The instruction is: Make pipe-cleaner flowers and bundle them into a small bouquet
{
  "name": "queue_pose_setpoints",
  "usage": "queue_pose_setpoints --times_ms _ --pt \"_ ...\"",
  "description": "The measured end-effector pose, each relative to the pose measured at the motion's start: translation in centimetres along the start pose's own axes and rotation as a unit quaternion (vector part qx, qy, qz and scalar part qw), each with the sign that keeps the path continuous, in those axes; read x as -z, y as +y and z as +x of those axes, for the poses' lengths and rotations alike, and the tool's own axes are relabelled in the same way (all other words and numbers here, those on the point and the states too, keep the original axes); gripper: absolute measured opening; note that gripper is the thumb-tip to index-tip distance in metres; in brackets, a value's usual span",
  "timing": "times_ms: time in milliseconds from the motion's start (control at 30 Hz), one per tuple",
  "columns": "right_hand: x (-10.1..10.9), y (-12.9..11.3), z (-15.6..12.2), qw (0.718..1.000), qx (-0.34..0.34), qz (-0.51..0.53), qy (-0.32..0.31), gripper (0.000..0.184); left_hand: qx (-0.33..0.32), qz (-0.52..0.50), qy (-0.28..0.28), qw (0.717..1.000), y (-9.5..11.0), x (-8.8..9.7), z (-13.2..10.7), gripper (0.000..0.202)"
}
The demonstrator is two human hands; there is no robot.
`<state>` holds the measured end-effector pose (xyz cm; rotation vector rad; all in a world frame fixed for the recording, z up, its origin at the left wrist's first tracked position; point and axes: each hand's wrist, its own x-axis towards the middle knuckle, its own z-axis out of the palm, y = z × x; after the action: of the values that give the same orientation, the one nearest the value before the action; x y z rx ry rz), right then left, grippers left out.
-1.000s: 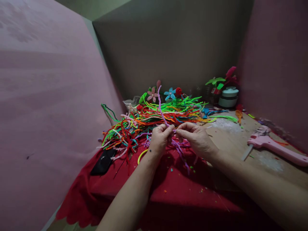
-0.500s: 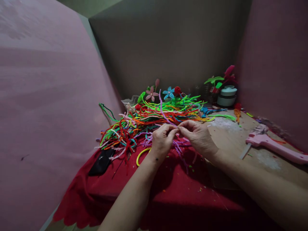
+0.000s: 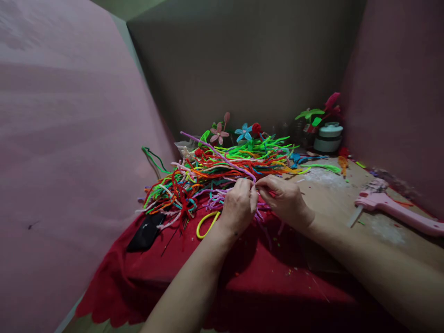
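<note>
A purple pipe cleaner (image 3: 218, 156) slants up to the left from my fingertips, its lower end bent near them. My left hand (image 3: 239, 206) is closed on it, knuckles turned up and thumb pressed in. Close beside, my right hand (image 3: 286, 199) pinches at the same bent end between thumb and forefinger; the exact grip is partly hidden. Behind both hands spreads a heap of pipe cleaners (image 3: 239, 162) in green, red, orange and other colours. More purple pipe cleaners (image 3: 215, 199) lie under and beside my left hand.
A pink hot glue gun (image 3: 388, 206) rests on the brown board (image 3: 326, 203) at right. Left lie a black phone-like object (image 3: 145, 232) and a yellow loop (image 3: 202, 226) on the red cloth (image 3: 166, 273). Behind stand pipe-cleaner flowers (image 3: 219, 133) and a pale green jar (image 3: 329, 138).
The purple pipe cleaner has swung from nearly upright to a leftward slant. My left hand has rolled over, knuckles now up, while my right hand has shifted only slightly.
</note>
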<state>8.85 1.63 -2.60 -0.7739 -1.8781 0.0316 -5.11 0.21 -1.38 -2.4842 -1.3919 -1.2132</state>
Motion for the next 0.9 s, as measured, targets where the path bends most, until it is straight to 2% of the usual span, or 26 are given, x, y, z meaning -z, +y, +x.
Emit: queue_pose_setpoints --times_ms 67,133,233,300,400,533,667,800,900 --pt "-0.1 -0.1 0.0 1.000 -0.011 0.008 -0.002 0.014 0.025 -0.033 0.018 0.999 0.2 0.0 0.0 0.015" --pt "-0.1 -0.3 0.0 0.999 -0.041 0.034 0.003 0.013 0.076 -0.096 0.028 0.992 0.4 0.1 0.1 0.014" --pt "0.0 -0.7 0.0 0.990 -0.107 0.093 0.011 0.010 0.172 -0.221 0.009 0.960 0.6 0.4 0.4 0.014" --pt "-0.1 -0.8 0.0 0.982 -0.140 0.128 0.010 0.009 0.208 -0.277 -0.006 0.938 0.6 0.6 0.6 0.013" --pt "-0.2 -0.8 0.0 0.972 -0.156 0.174 0.003 0.009 0.192 -0.277 0.003 0.942 0.5 0.7 0.6 0.013" --pt "-0.3 -0.6 0.0 0.966 -0.169 0.194 -0.002 0.009 0.095 -0.186 0.038 0.977 0.2 0.5 0.3 0.013" --pt "-0.2 -1.0 0.1 0.952 -0.209 0.222 -0.005 0.009 0.043 -0.129 0.059 0.989 0.1 0.4 0.0 0.014" --pt "0.2 -1.6 0.4 0.931 -0.245 0.270 -0.002 0.010 0.044 -0.143 0.057 0.987 0.3 0.6 -0.1 0.014" --pt "0.4 -1.6 0.6 0.912 -0.271 0.310 0.003 0.012 0.097 -0.206 0.051 0.972 0.5 1.0 0.0 0.013"
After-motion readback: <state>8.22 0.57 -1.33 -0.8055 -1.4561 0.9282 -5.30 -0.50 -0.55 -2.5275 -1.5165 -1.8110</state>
